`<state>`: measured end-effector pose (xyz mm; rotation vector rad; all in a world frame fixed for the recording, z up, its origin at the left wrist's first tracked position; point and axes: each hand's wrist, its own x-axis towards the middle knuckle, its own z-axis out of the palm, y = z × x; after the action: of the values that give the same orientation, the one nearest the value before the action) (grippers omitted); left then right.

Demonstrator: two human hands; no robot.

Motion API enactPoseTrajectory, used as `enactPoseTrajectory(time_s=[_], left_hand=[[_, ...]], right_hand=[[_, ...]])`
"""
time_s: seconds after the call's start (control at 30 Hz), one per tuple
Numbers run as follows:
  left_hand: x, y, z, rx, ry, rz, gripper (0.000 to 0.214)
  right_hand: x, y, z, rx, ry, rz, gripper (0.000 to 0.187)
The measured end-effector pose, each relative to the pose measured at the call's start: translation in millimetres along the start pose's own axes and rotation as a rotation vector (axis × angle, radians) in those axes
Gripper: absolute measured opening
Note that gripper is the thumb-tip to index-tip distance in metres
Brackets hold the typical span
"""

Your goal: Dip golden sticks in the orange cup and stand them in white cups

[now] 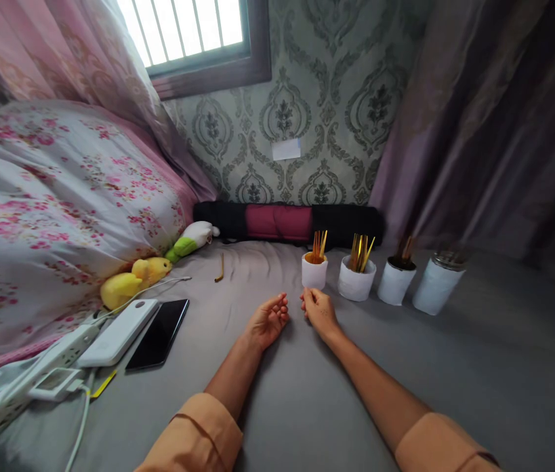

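Observation:
My left hand (268, 321) rests over the grey sheet (287, 406), palm turned partly up. Its fingers are loosely curled and apart, and nothing shows in them. Opposite it, my right hand (319, 311) is closed, thumb against curled fingers; whatever they hold, if anything, is hidden. Just behind the right hand stands a small white-wrapped cup (314, 274) with gold strips (319, 248) in it. To its right are a wider white cup (357, 282) with gold strips, a third white cup (396, 283) with darker strips, and a taller white-wrapped jar (437, 285).
A bent gold straw-like piece (220, 269) lies on the sheet. At left are a black phone (158, 334), a white power bank (119, 332), a power strip (68, 351) with cables and plush toys (134, 278). A black and maroon roll (277, 221) lies along the wall.

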<state>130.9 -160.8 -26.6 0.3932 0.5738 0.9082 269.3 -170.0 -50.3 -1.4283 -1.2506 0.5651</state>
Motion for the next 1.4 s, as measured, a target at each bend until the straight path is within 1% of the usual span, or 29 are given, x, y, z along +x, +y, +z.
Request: enactPoseTrajectory(time_s=[0.2, 0.43, 0.6, 0.73, 0.87, 1.17, 1.4], left_hand=[[4.4, 9.9, 2.2, 0.273, 0.117, 0.078, 0.012], [21.1, 30.1, -2.9, 0.465, 0.22, 0.128, 0.013], [31.6, 51.7, -13.3, 0.632, 0.3, 0.173, 0.009], [34.1, 72.0, -23.3, 0.766, 0.373, 0.203, 0.009], [34.3, 93.9, -29.8, 0.912, 0.486, 0.239, 0.013], [31.2, 135.1, -39.1, 1.273, 0.714, 0.243, 0.005], [33.6, 160.1, -51.5, 1.551, 0.788, 0.243, 0.003]], right_hand=[[1.7, 1.9, 0.5, -0.012, 0.003, -0.008, 0.042], [1.7, -2.1, -0.9, 0.021, -0.02, 0.006, 0.042], [1.7, -2.7, -0.8, 0.028, -0.025, 0.028, 0.041], [2.8, 0.3, 1.2, 0.024, -0.015, 0.016, 0.043], [4.1, 4.0, 2.5, -0.014, 0.001, 0.001, 0.043], [3.3, 5.4, 2.0, -0.044, 0.003, -0.008, 0.042], [2.5, 3.1, 0.7, -0.041, -0.003, 0.0, 0.041]])
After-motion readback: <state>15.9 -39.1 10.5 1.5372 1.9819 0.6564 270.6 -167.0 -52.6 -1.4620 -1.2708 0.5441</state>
